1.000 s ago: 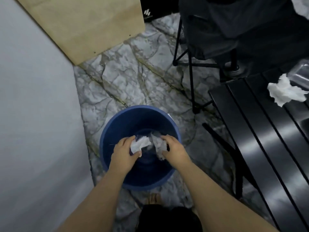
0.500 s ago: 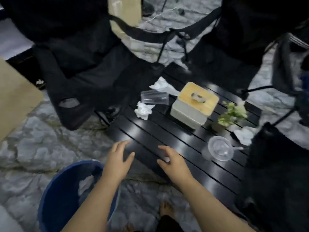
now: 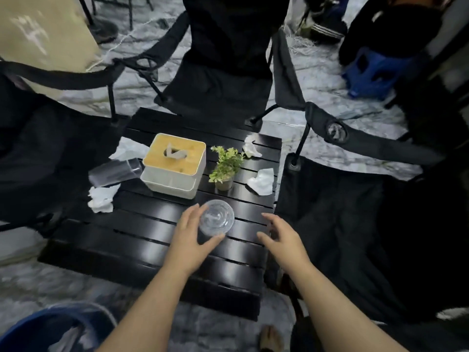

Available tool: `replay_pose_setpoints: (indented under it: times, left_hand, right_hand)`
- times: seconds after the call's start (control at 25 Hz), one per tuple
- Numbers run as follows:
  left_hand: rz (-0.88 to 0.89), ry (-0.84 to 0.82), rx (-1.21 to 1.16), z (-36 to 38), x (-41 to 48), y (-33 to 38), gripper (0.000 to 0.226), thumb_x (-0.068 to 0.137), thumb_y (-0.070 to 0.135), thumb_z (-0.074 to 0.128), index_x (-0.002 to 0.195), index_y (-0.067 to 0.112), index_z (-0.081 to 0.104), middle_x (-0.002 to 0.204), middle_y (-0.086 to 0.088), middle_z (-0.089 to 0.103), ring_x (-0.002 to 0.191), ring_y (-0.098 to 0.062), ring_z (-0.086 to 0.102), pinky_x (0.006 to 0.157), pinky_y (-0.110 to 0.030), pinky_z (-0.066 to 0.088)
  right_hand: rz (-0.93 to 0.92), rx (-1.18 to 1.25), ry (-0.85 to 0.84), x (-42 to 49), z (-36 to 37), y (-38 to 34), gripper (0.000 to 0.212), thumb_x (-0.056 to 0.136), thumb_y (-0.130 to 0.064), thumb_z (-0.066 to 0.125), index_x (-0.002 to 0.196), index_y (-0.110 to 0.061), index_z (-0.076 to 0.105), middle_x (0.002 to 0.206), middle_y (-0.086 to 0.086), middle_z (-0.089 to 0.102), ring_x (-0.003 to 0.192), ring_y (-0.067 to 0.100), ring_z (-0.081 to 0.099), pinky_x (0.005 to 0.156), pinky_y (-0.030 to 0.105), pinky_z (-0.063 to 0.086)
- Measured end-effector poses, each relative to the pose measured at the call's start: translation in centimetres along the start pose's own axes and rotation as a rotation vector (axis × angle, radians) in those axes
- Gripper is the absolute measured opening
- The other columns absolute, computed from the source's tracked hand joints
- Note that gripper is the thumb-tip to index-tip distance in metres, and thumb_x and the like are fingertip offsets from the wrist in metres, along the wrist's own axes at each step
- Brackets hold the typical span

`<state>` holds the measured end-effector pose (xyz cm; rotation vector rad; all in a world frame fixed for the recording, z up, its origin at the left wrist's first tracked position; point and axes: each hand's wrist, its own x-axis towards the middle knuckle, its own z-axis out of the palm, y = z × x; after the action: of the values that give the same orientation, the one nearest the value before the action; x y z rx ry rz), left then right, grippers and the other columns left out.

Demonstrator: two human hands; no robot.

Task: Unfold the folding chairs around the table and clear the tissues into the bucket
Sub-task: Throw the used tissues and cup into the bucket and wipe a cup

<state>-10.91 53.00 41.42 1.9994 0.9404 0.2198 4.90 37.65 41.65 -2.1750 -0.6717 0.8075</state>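
Observation:
Several crumpled white tissues lie on the black slatted table [image 3: 121,240]: one at the left edge [image 3: 101,200], one at the right edge [image 3: 262,181], one at the far right corner [image 3: 251,147]. My left hand [image 3: 190,237] curves around the near left side of an upright clear plastic cup [image 3: 218,219], fingers apart; a firm grip is not visible. My right hand [image 3: 281,238] hovers open over the table's right edge. The blue bucket [image 3: 30,329] with tissue inside sits at the bottom left. Black folding chairs stand unfolded at the left [image 3: 38,153], far side [image 3: 223,72] and right [image 3: 355,212].
A tissue box with a wooden lid [image 3: 175,161] and a small potted plant [image 3: 225,168] stand mid-table. A second clear cup [image 3: 114,171] lies on its side at the left. A blue stool [image 3: 373,72] is at the back right. The floor is grey marble-patterned.
My view swung from the bucket up to the table. Both hands let go of tissues into the bucket and moved forward over the table; the left one now curves around the upright cup.

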Motion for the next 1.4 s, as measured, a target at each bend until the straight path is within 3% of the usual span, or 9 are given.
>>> replay_pose_setpoints:
  times: [0.24,0.4,0.52,0.64,0.76,0.88,1.12,1.24,1.4]
  left_hand:
    - [-0.170,0.140,0.005,4.3,3.5,-0.1,0.104,0.044,0.071,0.062,0.137,0.035,0.032,0.149,0.013,0.020,0.139,-0.012,0.024,0.115,-0.036,0.025]
    - [-0.142,0.120,-0.003,5.4,4.7,-2.3,0.100,0.043,0.071,0.067,0.132,0.049,0.028,0.141,0.031,0.013,0.138,-0.006,0.022,0.115,-0.035,0.026]
    - [-0.118,0.133,-0.029,6.0,5.2,-3.2,0.096,0.044,0.069,0.070,0.128,0.055,0.024,0.142,0.027,0.017,0.135,-0.003,0.025,0.113,-0.032,0.026]
    - [-0.100,0.162,-0.051,6.0,5.3,-3.4,0.093,0.046,0.064,0.070,0.128,0.052,0.027,0.131,0.020,0.030,0.121,0.006,0.035,0.105,-0.016,0.027]
    - [-0.107,0.190,-0.081,4.9,4.8,-3.1,0.093,0.049,0.055,0.079,0.127,0.051,0.029,0.123,0.029,0.029,0.113,0.023,0.030,0.093,0.002,0.024]
    - [-0.144,0.274,-0.128,2.0,3.1,-2.6,0.091,0.056,0.039,0.086,0.131,0.044,0.035,0.123,0.030,0.030,0.110,0.027,0.029,0.095,-0.007,0.026]
    - [-0.279,0.460,-0.146,-6.4,-5.9,-4.9,0.087,0.050,0.053,0.079,0.125,0.053,0.034,0.126,0.030,0.029,0.115,0.015,0.036,0.098,-0.012,0.030]
    - [-0.412,0.569,-0.159,-10.8,-13.2,-8.9,0.085,0.061,0.035,0.084,0.129,0.044,0.034,0.128,0.025,0.030,0.120,0.002,0.033,0.105,-0.024,0.029]
    - [-0.616,0.649,-0.170,-14.8,-22.5,-16.3,0.083,0.063,0.036,0.082,0.129,0.043,0.032,0.133,0.015,0.028,0.122,-0.005,0.034,0.105,-0.030,0.033]
  right_hand:
    - [-0.102,-0.053,-0.053,10.6,-1.8,3.5,0.047,0.086,-0.022,0.067,0.130,-0.026,0.051,0.135,-0.004,0.053,0.108,0.019,0.053,0.095,0.028,0.039]
    - [-0.164,-0.149,-0.067,17.8,-0.3,5.5,0.054,0.084,-0.024,0.069,0.135,-0.025,0.049,0.149,0.001,0.040,0.136,0.022,0.036,0.112,0.036,0.027]
    - [-0.193,-0.318,-0.062,21.6,0.9,6.7,0.054,0.085,-0.025,0.067,0.136,-0.027,0.047,0.150,-0.003,0.039,0.130,0.029,0.036,0.112,0.037,0.027]
    - [-0.231,-0.342,0.000,22.9,1.3,7.3,0.044,0.086,-0.013,0.064,0.129,-0.020,0.057,0.138,0.003,0.053,0.120,0.033,0.042,0.106,0.032,0.029]
    - [-0.237,-0.244,0.002,21.8,1.1,5.5,0.035,0.085,-0.005,0.064,0.119,-0.014,0.064,0.123,0.009,0.063,0.115,0.031,0.047,0.100,0.032,0.035]
    - [-0.347,-0.178,-0.108,18.0,2.1,1.3,0.033,0.082,-0.003,0.068,0.114,-0.012,0.067,0.116,0.009,0.065,0.111,0.028,0.051,0.089,0.023,0.032]
    - [-0.592,-0.174,-0.404,8.4,10.4,-7.4,0.035,0.083,-0.009,0.068,0.116,-0.020,0.065,0.113,-0.009,0.060,0.107,0.016,0.049,0.087,0.006,0.029]
    - [-0.694,-0.179,-0.541,3.5,17.2,-12.1,0.035,0.083,-0.009,0.068,0.116,-0.022,0.065,0.109,-0.017,0.054,0.102,0.003,0.043,0.087,-0.006,0.025]
    - [-0.780,-0.224,-0.698,-1.9,27.5,-15.3,0.034,0.082,-0.009,0.068,0.115,-0.017,0.065,0.114,-0.004,0.063,0.101,0.004,0.046,0.086,0.001,0.029]
